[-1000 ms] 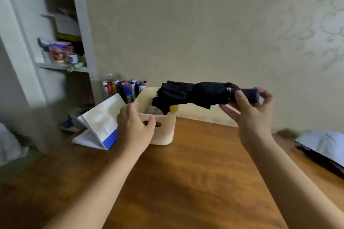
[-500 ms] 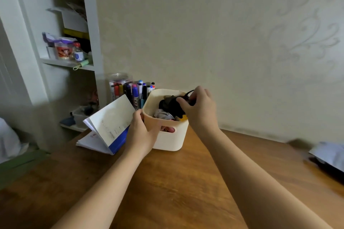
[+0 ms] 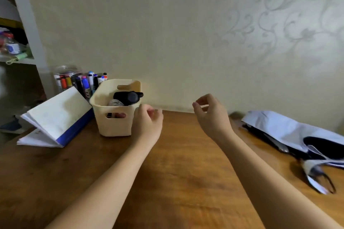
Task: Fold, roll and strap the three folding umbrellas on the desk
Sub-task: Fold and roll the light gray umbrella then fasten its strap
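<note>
A rolled black folding umbrella [image 3: 128, 97] stands handle-up inside the cream plastic basket [image 3: 111, 126] at the back left of the wooden desk [image 3: 176, 173]. Beside it in the basket is a pale folded item [image 3: 115, 102]. My left hand [image 3: 148, 122] hovers just right of the basket, fingers loosely curled, holding nothing. My right hand [image 3: 211, 115] is raised over the desk's middle, fingers relaxed and empty. An unfolded white and dark blue umbrella [image 3: 297, 135] lies at the desk's right edge.
An open book with a blue cover [image 3: 55, 119] leans left of the basket. A jar of markers [image 3: 80, 80] stands behind it. A white shelf unit [image 3: 22, 39] rises at the far left. The wall runs close behind the desk.
My right hand pushed the black umbrella into the basket and let go, then drew back to the right. My left hand released the basket's front and moved to its right side.
</note>
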